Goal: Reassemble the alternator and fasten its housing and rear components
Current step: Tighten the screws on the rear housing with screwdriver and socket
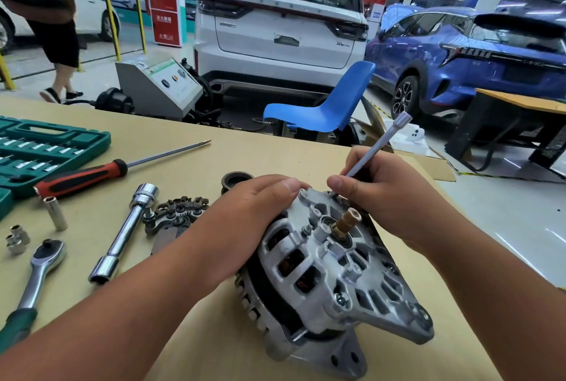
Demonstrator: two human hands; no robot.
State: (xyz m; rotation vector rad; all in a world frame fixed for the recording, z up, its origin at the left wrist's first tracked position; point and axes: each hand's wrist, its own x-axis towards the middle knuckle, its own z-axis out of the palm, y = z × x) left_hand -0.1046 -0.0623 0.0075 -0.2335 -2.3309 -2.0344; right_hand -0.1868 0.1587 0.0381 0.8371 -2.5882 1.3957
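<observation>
The grey alternator (330, 276) lies tilted on the tan bench, rear housing up, with its brass slip-ring shaft (346, 221) sticking out. My left hand (245, 215) grips the housing's far left side. My right hand (376, 190) holds a thin silver extension bar (379, 147) slanted up to the right, its lower tip on a bolt at the housing's far rim. A dark rectifier plate (177, 212) lies left of the alternator, and a dark pulley (235, 181) sits behind my left hand.
A red-and-black screwdriver (92, 175), a chrome tube socket wrench (125, 236), a ratchet (39, 270) and loose sockets (55, 212) lie at the left, beside a green socket case (39, 147). A blue chair (330, 105), parked cars and a walking person are beyond the bench.
</observation>
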